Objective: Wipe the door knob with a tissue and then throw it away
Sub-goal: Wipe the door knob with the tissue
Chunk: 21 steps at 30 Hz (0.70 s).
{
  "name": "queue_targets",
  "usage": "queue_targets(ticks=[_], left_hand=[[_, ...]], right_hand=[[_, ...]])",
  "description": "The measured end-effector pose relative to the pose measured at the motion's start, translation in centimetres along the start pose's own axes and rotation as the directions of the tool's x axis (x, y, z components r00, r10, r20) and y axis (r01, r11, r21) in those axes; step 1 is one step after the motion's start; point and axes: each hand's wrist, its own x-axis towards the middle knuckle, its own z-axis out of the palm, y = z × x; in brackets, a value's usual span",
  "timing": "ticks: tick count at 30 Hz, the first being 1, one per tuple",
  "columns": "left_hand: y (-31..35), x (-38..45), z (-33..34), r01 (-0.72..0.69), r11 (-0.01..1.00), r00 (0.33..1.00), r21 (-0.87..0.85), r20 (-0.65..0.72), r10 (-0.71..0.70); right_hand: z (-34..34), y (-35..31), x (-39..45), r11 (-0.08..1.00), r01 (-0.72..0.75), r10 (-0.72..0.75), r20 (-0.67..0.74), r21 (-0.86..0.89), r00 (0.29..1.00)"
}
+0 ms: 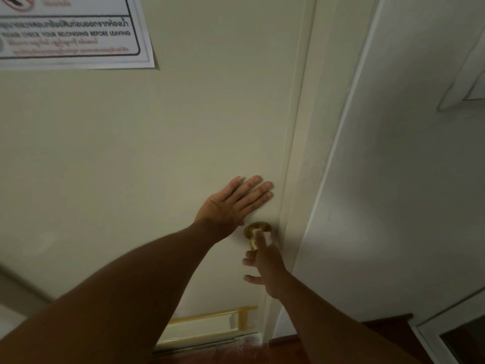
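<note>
Wiping the door knob (256, 230), the right hand (267, 266) holds a blurred tissue (263, 236) in a loose grip; it may slip. At ten o'clock, the left hand (231, 203) lies flat, holding nothing.

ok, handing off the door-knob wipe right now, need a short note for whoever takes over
Left hand: open, palm flat on the door just above the brass knob, holding nothing.
Right hand: at the knob from below, fingers spread; a whitish blur at the fingertips could be the tissue, cannot confirm.
Done: unclear, motion blur hides whether the knob has been wiped.
Left: confirm the tissue is in hand, wipe the knob, then throw it away. No bin in view.
</note>
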Motion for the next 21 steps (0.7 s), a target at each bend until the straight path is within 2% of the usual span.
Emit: queue_targets(ticks=[1,2,3,5,7,8,9,10,11,12,17,19,21], left_hand=[[0.0,0.0,-0.1,0.002,1.0,1.0,0.005,0.004,-0.002],[0.0,0.0,-0.1,-0.001,1.0,1.0,0.01,0.005,0.001],[0.1,0.0,-0.2,-0.003,1.0,1.0,0.01,0.009,0.003],[0.3,0.0,-0.4,0.005,1.0,1.0,-0.012,0.018,-0.005],[0.5,0.0,-0.7,0.035,0.998,0.999,-0.055,0.023,-0.033],[0.6,-0.1,-0.9,0.044,0.996,0.999,-0.071,0.023,-0.043],[0.6,-0.2,-1.1,0.047,0.995,0.999,-0.084,0.019,-0.045],[0.6,-0.4,-1.5,0.045,0.994,0.999,-0.1,0.018,-0.043],[0.5,-0.5,-2.0,0.039,0.992,0.999,-0.119,0.025,-0.037],[0.4,-0.6,-2.6,0.035,0.989,0.999,-0.142,0.044,-0.029],[0.2,-1.6,-4.8,0.099,0.943,0.991,-0.317,0.115,-0.065],[0.0,-3.0,-5.5,0.157,0.906,0.981,-0.394,0.167,-0.097],[-0.6,-5.0,-6.4,0.243,0.867,0.954,-0.436,0.27,-0.131]], right_hand=[[-0.3,-0.1,-0.4,0.982,-0.091,0.076,0.097,0.165,0.992],[-0.7,-0.1,-0.7,0.954,-0.151,0.108,0.171,0.258,0.979],[-1.0,-0.1,-0.9,0.948,-0.171,0.117,0.205,0.27,0.972],[-1.3,-0.3,-1.3,0.983,-0.133,0.108,0.188,0.129,0.976],[-1.5,-0.7,-1.8,0.987,-0.045,0.06,0.089,-0.156,0.994],[-1.8,-0.8,-1.9,0.942,0.008,-0.003,0.015,-0.336,1.0],[-2.3,-1.0,-2.0,0.847,0.063,-0.104,-0.048,-0.528,0.993],[-2.7,-1.3,-2.2,0.708,0.113,-0.225,-0.071,-0.697,0.972],[-3.0,-1.7,-2.5,0.569,0.146,-0.335,-0.067,-0.809,0.94],[-3.2,-2.2,-2.8,0.481,0.169,-0.419,-0.056,-0.86,0.906],[-2.0,-4.3,-4.4,0.288,0.357,-0.642,0.097,-0.889,0.761],[-0.8,-4.8,-4.7,0.254,0.427,-0.673,0.159,-0.868,0.722],[0.5,-5.2,-5.0,0.217,0.494,-0.655,0.249,-0.842,0.713]])
